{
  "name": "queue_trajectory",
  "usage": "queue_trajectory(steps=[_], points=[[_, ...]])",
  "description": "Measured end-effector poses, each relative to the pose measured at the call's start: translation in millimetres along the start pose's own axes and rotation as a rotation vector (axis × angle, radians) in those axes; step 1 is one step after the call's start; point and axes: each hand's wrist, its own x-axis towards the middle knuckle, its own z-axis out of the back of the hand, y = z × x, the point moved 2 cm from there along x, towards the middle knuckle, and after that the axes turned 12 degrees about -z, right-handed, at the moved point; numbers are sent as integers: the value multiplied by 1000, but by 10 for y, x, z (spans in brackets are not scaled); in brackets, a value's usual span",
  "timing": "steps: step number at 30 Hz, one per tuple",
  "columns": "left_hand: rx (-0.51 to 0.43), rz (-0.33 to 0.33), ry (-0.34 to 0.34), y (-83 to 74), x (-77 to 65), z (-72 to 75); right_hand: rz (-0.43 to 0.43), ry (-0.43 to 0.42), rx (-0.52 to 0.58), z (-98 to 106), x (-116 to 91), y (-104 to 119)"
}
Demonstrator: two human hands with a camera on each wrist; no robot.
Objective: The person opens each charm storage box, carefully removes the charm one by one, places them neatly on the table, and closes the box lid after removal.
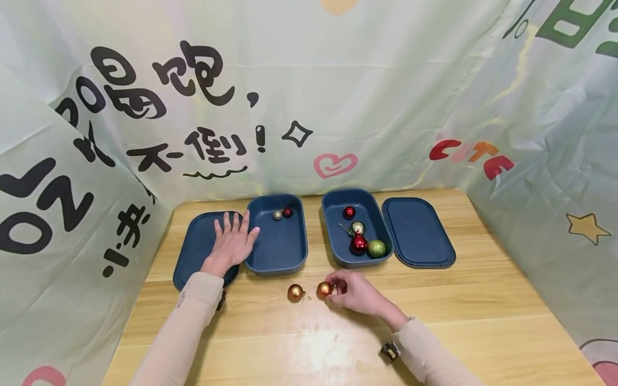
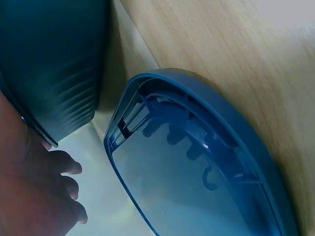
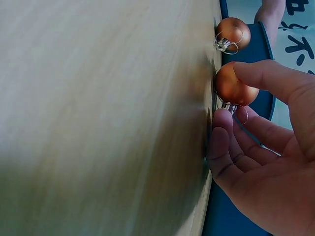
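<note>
1. Count: 2 blue bins, left bin [image 1: 277,249] and right bin [image 1: 369,212]; 2 blue lids, left lid [image 1: 195,252] and right lid [image 1: 419,233], one on each outer side.
2. Balls, 8: left bin has 2, pale ball [image 1: 277,215] and dark red ball [image 1: 287,212]; right bin has 4, 2 red balls [image 1: 358,245], shiny gold ball [image 1: 357,228], green glitter ball [image 1: 376,248]; 2 copper ones in front of the bins.
3. Right hand [image 1: 357,292]: thumb and fingers pinch held copper ball [image 1: 324,290], just beside loose copper ball [image 1: 295,292].
4. Left hand [image 1: 234,241]: fingers spread, grasping nothing, over left lid and left bin's edge; contact unclear.
5. Right wrist view only: silver caps [image 3: 229,107] and wire loops clearly visible on both copper balls. Left wrist view only: ribbed bin wall [image 2: 74,105]. Head view alone shows bin contents.
6. Surface: light wood-grain table [image 1: 270,348], glare near the front.
7. Room: pale printed cloth [image 1: 386,107] behind and at both sides; black characters, pink heart, "CUTE", star.
</note>
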Motion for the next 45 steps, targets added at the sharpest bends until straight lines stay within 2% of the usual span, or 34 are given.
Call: queue_trajectory(steps=[24, 29, 45], points=[[-13, -6, -20, -6, 4, -8, 17, -31, -10, 4, -11, -3], [-17, -3, -17, -5, 0, -6, -1, -26, -6, 1, -7, -13], [-21, -4, -20, -11, 7, -2, 19, -21, 3, 12, -23, -7]])
